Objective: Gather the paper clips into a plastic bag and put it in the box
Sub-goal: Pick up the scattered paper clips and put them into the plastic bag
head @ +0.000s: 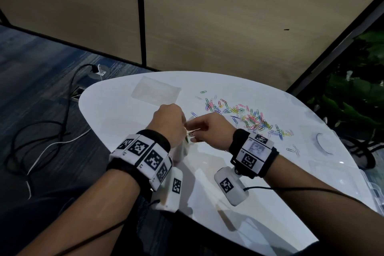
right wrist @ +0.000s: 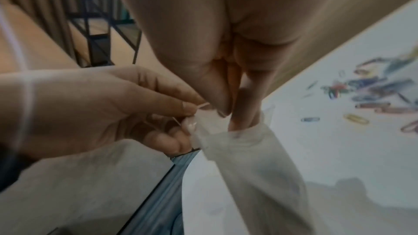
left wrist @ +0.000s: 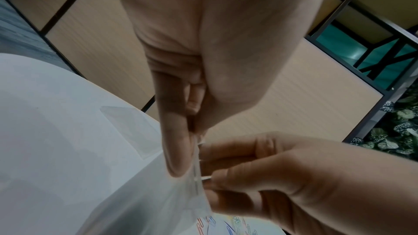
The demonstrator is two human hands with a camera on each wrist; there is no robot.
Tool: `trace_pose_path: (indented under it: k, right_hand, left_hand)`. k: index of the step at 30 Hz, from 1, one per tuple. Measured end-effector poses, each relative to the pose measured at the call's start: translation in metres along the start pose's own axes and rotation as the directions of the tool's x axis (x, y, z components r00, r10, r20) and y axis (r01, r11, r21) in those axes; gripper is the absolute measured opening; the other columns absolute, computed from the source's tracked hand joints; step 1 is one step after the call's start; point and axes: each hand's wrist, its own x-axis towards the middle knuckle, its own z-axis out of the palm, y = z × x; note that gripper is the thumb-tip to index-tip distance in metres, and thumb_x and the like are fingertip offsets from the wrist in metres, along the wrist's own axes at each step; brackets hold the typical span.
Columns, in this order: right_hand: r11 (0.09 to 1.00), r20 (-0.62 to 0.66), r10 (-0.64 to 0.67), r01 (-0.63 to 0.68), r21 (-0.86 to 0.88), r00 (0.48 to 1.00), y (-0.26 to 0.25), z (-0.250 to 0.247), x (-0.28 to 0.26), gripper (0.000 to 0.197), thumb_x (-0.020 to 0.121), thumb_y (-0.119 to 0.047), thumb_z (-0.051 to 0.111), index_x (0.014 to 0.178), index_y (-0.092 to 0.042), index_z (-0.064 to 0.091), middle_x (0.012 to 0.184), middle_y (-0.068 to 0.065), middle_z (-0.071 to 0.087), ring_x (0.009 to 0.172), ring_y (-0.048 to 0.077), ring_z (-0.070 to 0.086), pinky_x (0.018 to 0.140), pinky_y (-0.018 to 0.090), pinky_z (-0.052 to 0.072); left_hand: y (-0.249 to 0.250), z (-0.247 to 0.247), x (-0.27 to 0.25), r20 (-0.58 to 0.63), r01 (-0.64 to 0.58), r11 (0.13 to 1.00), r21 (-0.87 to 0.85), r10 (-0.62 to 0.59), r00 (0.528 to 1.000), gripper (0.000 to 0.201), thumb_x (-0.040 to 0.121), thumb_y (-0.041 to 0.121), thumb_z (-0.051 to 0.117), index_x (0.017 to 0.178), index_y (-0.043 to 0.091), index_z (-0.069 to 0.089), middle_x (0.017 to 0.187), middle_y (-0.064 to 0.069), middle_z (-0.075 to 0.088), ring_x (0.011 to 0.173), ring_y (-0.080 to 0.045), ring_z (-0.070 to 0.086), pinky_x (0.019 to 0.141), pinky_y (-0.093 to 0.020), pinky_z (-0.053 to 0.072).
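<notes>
Where beige partitions (head: 228, 16) stand — white table (head: 128, 114), blue carpet (head: 41, 72).

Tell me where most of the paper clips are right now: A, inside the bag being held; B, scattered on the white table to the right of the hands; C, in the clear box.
B: the colourful paper clips lie spread on the table, right of both hands.

Head view looks down; wrist views close on hands (head: 188, 128).
</notes>
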Motion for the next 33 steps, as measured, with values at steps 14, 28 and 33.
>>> trace_pose_path:
  k: [14,28,33]
  right_hand:
    - [0.746,-0.257,0.502,-0.564,-0.355,0.826,0.132,-0.047,0.007,0.132,0.038,-0.059,0.091,0.148,-0.017,0.029,0.143,0.014,0.042,0.117,0.03,0.056,0.084,0.039,0.058]
    - [0.769,-0.448,0.196,-0.421,-0.481,0.872,0.108,-0.034,0.116,0.077,0.087,-0.024,0.063,0.152,-0.028,0.022,0.154,0.01,0.014,0.131,0.038,0.041,0.104,0.04,0.043]
    - [0.521,-0.26,0.102,-0.274,-0.809,0.96,0.112,-0.033,0.121,0.047,0.091,-0.013,0.052,0.137,-0.021,0.045,0.134,0.012,0.047,0.123,0.041,0.044,0.098,0.041,0.042]
  left_hand:
    - [-0.017,-0.019,-0.004,-0.007,0.014,1.0,0.018,-0.014,1.0,0.025,0.093,-0.002,0.054,0.106,-0.002,0.075,0.103,-0.019,0.076,0.09,-0.035,0.076,0.087,-0.04,0.063]
    - [-0.018,-0.018,0.003,-0.014,0.008,0.999,0.054,-0.007,1.0,0.025,0.093,-0.001,0.054,0.103,0.002,0.076,0.101,-0.017,0.074,0.089,-0.033,0.074,0.082,-0.036,0.062]
    - [-0.016,-0.015,0.005,-0.012,0.006,0.999,0.045,-0.005,1.0,0.027,0.093,-0.001,0.052,0.105,0.002,0.077,0.101,-0.017,0.075,0.089,-0.033,0.075,0.081,-0.035,0.062]
